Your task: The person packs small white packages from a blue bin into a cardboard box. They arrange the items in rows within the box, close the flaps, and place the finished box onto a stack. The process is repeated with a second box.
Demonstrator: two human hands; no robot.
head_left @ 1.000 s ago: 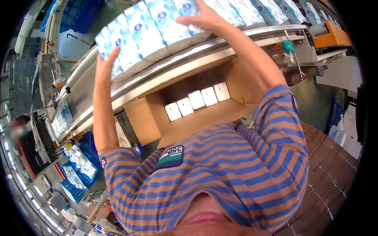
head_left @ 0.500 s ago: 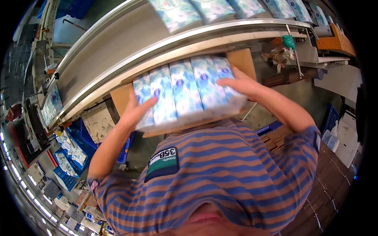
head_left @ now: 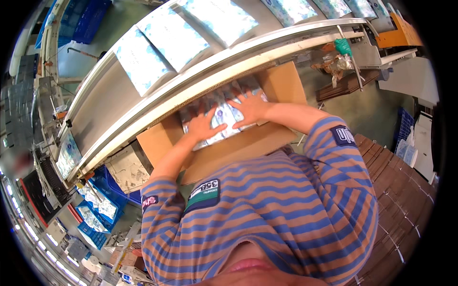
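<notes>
Several blue-and-white floral soft packs, which look like tissue packs (head_left: 220,114), lie side by side down inside an open cardboard box (head_left: 281,86) in front of me. My left hand (head_left: 204,127) rests on the packs at the left, its fingers spread. Beside it, my right hand (head_left: 250,108) lies on their tops further right, fingers also spread. Both palms face down and neither hand grips anything. The box's flaps stand outward, and the near flap (head_left: 238,148) lies toward my chest. The lower parts of the packs are hidden in the box.
Just beyond the box runs a conveyor (head_left: 102,107) with a metal rail, carrying several more floral packs (head_left: 174,40). Blue crates (head_left: 107,209) with packs stand at the lower left. Flattened cardboard (head_left: 381,190) is stacked at the right. A green-wrapped post (head_left: 342,46) rises beside the conveyor.
The packs have gone down into the box, and both hands have moved from the row's ends to flat on top. More packs have come leftward along the conveyor.
</notes>
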